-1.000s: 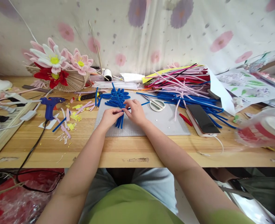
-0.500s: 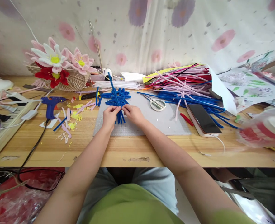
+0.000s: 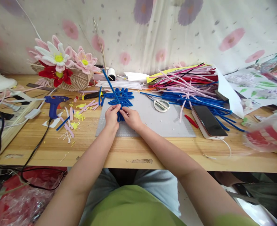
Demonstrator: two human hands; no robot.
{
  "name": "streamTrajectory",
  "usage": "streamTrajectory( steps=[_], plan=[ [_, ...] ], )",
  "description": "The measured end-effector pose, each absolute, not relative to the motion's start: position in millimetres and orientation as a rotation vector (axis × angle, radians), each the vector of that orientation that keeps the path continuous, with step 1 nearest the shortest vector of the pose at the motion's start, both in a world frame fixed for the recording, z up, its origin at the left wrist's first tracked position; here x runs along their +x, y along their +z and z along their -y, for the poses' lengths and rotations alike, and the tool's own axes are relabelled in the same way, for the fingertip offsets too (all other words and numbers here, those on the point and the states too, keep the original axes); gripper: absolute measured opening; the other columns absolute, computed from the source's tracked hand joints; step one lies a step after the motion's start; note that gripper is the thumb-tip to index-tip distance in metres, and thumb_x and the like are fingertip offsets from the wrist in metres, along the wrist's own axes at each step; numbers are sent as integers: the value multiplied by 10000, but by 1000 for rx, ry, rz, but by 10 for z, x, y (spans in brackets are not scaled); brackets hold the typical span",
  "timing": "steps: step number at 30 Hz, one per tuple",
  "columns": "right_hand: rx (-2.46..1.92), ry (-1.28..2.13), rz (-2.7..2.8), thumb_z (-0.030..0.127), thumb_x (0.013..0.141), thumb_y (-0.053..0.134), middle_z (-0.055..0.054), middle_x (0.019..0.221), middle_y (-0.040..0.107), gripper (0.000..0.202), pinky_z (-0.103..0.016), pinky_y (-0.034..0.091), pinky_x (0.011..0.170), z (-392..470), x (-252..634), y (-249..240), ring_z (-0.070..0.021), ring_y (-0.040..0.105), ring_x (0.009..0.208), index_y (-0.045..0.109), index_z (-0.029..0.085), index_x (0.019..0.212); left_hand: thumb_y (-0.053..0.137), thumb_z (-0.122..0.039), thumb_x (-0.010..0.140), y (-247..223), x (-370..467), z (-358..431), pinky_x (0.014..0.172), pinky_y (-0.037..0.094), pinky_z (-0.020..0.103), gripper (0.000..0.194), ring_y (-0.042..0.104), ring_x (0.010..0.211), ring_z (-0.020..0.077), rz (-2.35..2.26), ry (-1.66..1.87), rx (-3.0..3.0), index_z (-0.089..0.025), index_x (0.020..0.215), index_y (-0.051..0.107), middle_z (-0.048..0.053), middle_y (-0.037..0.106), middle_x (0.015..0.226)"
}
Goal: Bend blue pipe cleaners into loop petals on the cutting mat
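Observation:
My left hand [image 3: 112,117] and my right hand [image 3: 131,118] meet over the left part of a grey cutting mat [image 3: 152,127]. Both have their fingertips pinched on a blue pipe cleaner [image 3: 110,85], whose long free end slants up and to the left. The exact spot where the fingers grip it is partly hidden. Just beyond the hands lies a cluster of blue pipe cleaners bent into loops [image 3: 126,96]. More blue fuzzy strands [image 3: 120,117] show between and below my fingers. White-handled scissors [image 3: 161,105] rest on the mat to the right.
A blue glue gun [image 3: 55,105] stands at left among yellow and pink scraps [image 3: 76,116]. Behind it is a group of fuzzy flowers [image 3: 58,58]. Loose pipe cleaners [image 3: 187,81] are heaped at back right. A phone [image 3: 209,121] and a red-and-white cup [image 3: 267,131] lie farther right.
The free end of the blue pipe cleaner leans farther left. Both hands remain pinched close together, and the strands below them are now more covered. The whole view has shifted slightly.

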State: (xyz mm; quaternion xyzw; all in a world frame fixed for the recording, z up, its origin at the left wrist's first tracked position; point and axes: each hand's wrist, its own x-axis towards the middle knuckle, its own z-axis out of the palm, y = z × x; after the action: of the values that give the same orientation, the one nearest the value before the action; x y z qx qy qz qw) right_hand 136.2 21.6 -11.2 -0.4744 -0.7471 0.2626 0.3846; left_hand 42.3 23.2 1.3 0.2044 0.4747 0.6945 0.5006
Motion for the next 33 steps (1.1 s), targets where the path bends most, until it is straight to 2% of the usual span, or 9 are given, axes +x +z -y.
streamTrajectory(
  steps=[7,11,16,18,21,23,26,29,33],
  plan=[
    [-1018,1068,1674,319,797,481,1,732,594,195,-246,400,686,-325,1307,-175,-126,525,715,609,179,754,679,-178,679,-11,396,-251,669,455,194,151,566,622,56,-904,1551,424,-166,626,538,-44,603,635],
    [-968,1168,1583,325,763,507,23,644,539,191,-238,383,633,-356,1358,-189,-108,483,637,580,171,677,691,-258,681,-42,424,-243,691,454,200,158,583,694,73,-955,1529,592,-173,691,559,-23,618,724],
    [-1100,1212,1568,349,749,520,48,500,426,269,-235,313,525,-391,1556,-165,-82,376,487,456,179,551,644,-337,733,32,280,-137,888,402,273,237,535,1020,155,-1468,1907,1212,-213,927,589,52,578,1053],
    [-1055,1332,1617,379,742,530,48,483,439,298,-238,322,534,-390,1647,-128,-79,383,478,448,178,539,621,-325,753,94,175,-94,985,326,343,218,433,1175,216,-1596,1846,1606,-219,944,624,85,537,1173],
    [-909,1516,1669,439,721,565,43,495,471,326,-237,334,552,-380,1758,-72,-77,408,493,480,168,560,611,-301,759,145,57,-87,1046,229,407,152,362,1233,250,-1639,1670,1942,-247,885,677,78,550,1187],
    [-881,1541,1632,457,703,588,46,504,472,331,-231,323,539,-377,1808,-49,-71,401,491,494,165,579,615,-297,753,127,18,-117,1050,219,418,122,370,1218,257,-1650,1622,1987,-262,837,697,72,583,1141],
    [-850,1571,1575,449,685,616,44,528,483,318,-223,312,523,-383,1850,-41,-66,401,495,508,163,599,605,-303,759,44,13,-165,993,307,393,120,483,1073,243,-1589,1540,1934,-262,799,711,72,645,981],
    [-785,1639,1520,441,679,629,38,555,500,304,-219,332,529,-395,1862,-48,-68,423,510,518,164,620,603,-300,750,-35,86,-170,800,439,308,132,573,808,185,-1420,1436,1774,-237,781,715,53,664,830],
    [-781,1531,1491,448,695,611,37,578,507,295,-219,370,554,-429,1855,-62,-67,442,529,539,164,661,672,-317,670,-54,247,-130,583,463,242,164,562,589,123,-1271,1362,1497,-186,759,715,33,663,720]
  ],
)
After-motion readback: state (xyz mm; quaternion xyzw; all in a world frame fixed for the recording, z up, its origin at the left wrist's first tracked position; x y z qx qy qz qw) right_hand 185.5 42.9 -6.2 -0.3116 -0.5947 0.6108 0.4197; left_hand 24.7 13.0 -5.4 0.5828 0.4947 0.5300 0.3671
